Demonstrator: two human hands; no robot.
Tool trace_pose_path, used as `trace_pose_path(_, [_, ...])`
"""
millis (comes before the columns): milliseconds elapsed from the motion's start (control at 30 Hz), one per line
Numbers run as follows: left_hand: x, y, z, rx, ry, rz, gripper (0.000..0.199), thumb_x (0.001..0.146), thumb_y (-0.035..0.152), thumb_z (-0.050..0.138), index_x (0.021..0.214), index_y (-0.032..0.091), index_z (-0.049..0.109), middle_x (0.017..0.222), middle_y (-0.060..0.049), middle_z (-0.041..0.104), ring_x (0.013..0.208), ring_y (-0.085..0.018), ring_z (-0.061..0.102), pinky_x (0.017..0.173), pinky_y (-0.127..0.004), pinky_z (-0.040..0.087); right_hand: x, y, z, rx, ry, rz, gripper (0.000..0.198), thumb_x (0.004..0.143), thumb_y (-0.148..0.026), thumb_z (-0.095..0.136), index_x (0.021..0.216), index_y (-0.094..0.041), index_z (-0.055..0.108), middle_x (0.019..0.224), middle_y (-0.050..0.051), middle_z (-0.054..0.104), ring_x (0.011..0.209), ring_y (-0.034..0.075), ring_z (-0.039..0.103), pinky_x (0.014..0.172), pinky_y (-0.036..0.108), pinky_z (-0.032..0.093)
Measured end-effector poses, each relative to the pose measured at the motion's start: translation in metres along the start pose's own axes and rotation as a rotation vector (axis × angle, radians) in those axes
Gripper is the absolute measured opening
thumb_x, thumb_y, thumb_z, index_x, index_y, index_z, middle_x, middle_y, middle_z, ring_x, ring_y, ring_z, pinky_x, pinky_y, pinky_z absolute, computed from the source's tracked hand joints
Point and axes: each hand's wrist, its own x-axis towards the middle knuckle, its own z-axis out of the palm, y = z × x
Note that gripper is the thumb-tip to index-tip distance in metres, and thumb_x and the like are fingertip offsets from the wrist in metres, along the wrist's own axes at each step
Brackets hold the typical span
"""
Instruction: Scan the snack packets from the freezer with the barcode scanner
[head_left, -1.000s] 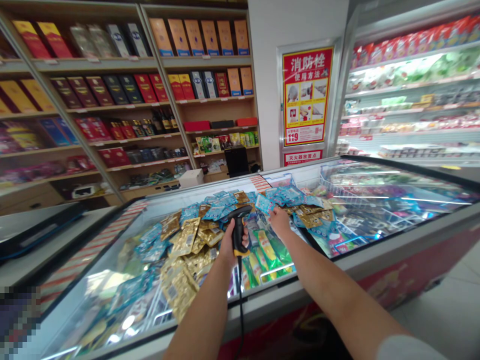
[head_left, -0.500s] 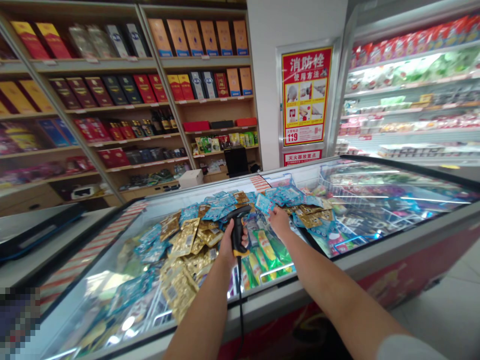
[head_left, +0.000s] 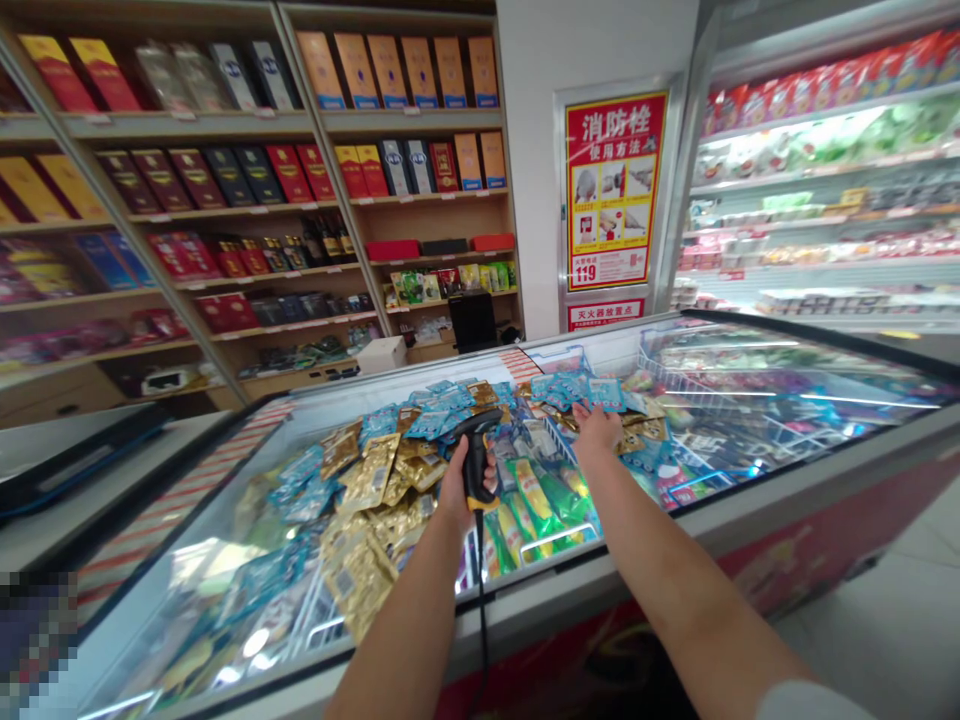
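My left hand is wrapped round the grip of a black and yellow barcode scanner, whose cord hangs down over the freezer's front edge. My right hand reaches to the right-hand pile, fingers closed at the lower edge of a blue packet. Other blue packets and gold ones lie around it. To the left of the scanner spreads a larger heap of gold packets and blue packets. Between the hands, green and yellow wrapped packs show inside the chest freezer.
Shelves of boxes and bottles stand behind the freezer. A red fire-hydrant poster hangs on the wall. At right is a lit refrigerated display. A dark flat device lies on the left counter.
My right hand has moved right, carrying a blue packet from beside the scanner onto the right-hand pile. A wire basket edge now shows where it was. The left hand and scanner are nearly still.
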Motion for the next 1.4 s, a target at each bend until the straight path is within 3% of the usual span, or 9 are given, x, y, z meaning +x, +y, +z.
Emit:
trace_pose_path(167, [0.0,0.0,-0.001,-0.005,-0.003,-0.003,0.036,0.083,0.045,0.054,0.091,0.01,0.062,0.065,-0.004,0.056,0.048,-0.007,0.048,0.038,-0.014,0.037,0.017,0.008,-0.009,0.079,-0.02,0.039,0.006,0.084,-0.019,0.043,0.08,-0.021,0.039,0.07,-0.003,0.062,0.058,0.01,0.065,0.064,0.027,0.057])
trace_pose_path(500, [-0.001,0.0,0.001,-0.006,0.012,-0.011,0.036,0.082,0.044,0.055,0.091,0.01,0.062,0.065,-0.004,0.056,0.047,-0.007,0.048,0.038,-0.014,0.038,0.004,0.0,-0.003,-0.047,0.042,0.115,0.014,0.089,-0.029,0.039,0.078,-0.02,0.042,0.057,-0.004,0.057,0.048,0.009,0.059,0.053,0.02,0.053])
trace_pose_path(667, [-0.001,0.0,-0.001,-0.015,0.003,-0.009,0.037,0.082,0.044,0.055,0.094,0.009,0.062,0.065,-0.004,0.056,0.048,-0.007,0.048,0.038,-0.014,0.038,0.002,-0.005,-0.004,-0.068,0.019,0.198,0.021,0.092,-0.031,0.031,0.079,-0.02,0.042,0.059,-0.002,0.059,0.05,0.01,0.061,0.055,0.021,0.053])
trace_pose_path(1033, [-0.002,0.0,0.0,-0.022,0.014,0.0,0.037,0.083,0.044,0.053,0.093,0.009,0.062,0.065,-0.003,0.055,0.048,-0.006,0.048,0.038,-0.014,0.038,-0.005,-0.006,0.0,-0.078,-0.055,0.204,0.03,0.092,-0.032,0.028,0.077,-0.019,0.049,0.063,0.003,0.063,0.051,0.012,0.061,0.051,0.024,0.052])
trace_pose_path(1233, [-0.001,0.0,0.0,-0.018,0.022,0.004,0.037,0.082,0.044,0.055,0.092,0.009,0.061,0.064,-0.003,0.055,0.047,-0.006,0.048,0.038,-0.014,0.038,-0.022,-0.004,0.006,-0.235,-0.162,0.089,0.026,0.088,-0.036,0.034,0.078,-0.019,0.05,0.058,0.001,0.06,0.042,0.012,0.054,0.04,0.022,0.042])
trace_pose_path(1400, [-0.001,0.0,-0.002,-0.035,0.026,0.033,0.036,0.082,0.045,0.055,0.091,0.01,0.061,0.064,-0.003,0.054,0.048,-0.006,0.048,0.038,-0.013,0.038,-0.042,0.009,0.008,-0.532,-0.402,-0.046,0.025,0.086,-0.035,0.038,0.077,-0.018,0.054,0.061,0.001,0.06,0.043,0.012,0.052,0.041,0.023,0.038])
